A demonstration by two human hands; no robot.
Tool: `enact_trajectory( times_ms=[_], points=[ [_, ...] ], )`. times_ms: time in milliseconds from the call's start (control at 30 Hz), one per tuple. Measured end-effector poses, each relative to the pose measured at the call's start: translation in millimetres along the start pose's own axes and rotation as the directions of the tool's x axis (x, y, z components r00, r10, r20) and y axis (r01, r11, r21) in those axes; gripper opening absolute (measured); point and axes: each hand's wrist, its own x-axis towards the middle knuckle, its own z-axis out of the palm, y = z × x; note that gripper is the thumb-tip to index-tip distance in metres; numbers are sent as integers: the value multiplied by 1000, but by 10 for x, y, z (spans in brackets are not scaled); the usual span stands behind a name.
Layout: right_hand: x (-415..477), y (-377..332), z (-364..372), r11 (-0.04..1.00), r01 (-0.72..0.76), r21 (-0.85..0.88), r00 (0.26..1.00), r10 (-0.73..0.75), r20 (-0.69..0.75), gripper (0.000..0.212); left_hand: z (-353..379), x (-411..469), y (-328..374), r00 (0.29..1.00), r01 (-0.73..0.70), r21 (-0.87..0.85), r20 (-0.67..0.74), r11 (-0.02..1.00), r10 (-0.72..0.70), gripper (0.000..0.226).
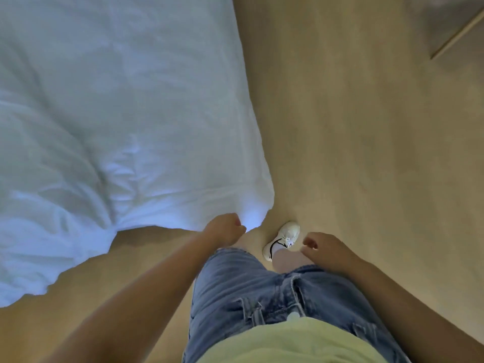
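A large white duvet (117,121) fills the left half of the view, wrinkled and hanging over a light wooden floor. My left hand (225,229) is curled into a fist at the duvet's near right corner (252,218) and grips it there. My right hand (323,248) hangs apart to the right, above my leg. Its fingers are loosely curled and hold nothing.
The light wooden floor (353,127) stretches out to the right of the duvet. My white sneaker (284,238) stands on it just past the duvet corner. A wood-edged panel (455,30) crosses the top right corner. My jeans and pale shirt fill the bottom.
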Motion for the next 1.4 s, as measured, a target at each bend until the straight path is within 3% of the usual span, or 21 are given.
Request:
enact_trajectory(
  times_ms=[233, 400, 567, 700, 900, 1033, 1167, 1267, 1400],
  points=[
    [122, 844, -1077, 987, -120, 106, 990, 127, -68, 26, -27, 420, 1536, 991, -118, 55, 65, 991, 115, 10],
    [493, 965, -1727, 961, -125, 245, 983, 154, -102, 23, -599, 915, 2093, 990, -137, 28, 33, 990, 136, 17],
    [1085, 856, -2639, 963, -122, 241, 983, 151, -108, 22, -1487, 1585, 2501, 991, -123, -24, -52, 992, 121, 16],
    [1611, 547, -3618, 977, -133, 165, 985, 149, -90, 23, -2555, 2099, 2830, 996, -55, -62, -67, 997, 51, 17],
    [2596, -174, -5227, 993, -17, 113, 992, 31, -126, 21, -4180, 2705, 3346, 989, -40, -23, -144, 999, 36, 29],
    [3321, -600, -6118, 986, 25, 164, 990, -2, -139, 10, -4900, 3136, 3561, 985, 21, -222, -160, 975, -57, 20],
    [4227, -923, -7226, 992, 95, 81, 989, -85, -120, 16, -5680, 3630, 3824, 964, 124, -550, -130, 826, -231, 15],
    [4812, -1273, -8131, 991, 133, 0, 987, -133, -90, 15, -6366, 3902, 4055, 939, 235, -579, -74, 781, -337, 20],
    [5554, -1924, -9171, 966, 215, -145, 976, -216, 14, 12, -7358, 4296, 4386, 930, 172, -638, -145, 751, -337, 15]
  ],
)
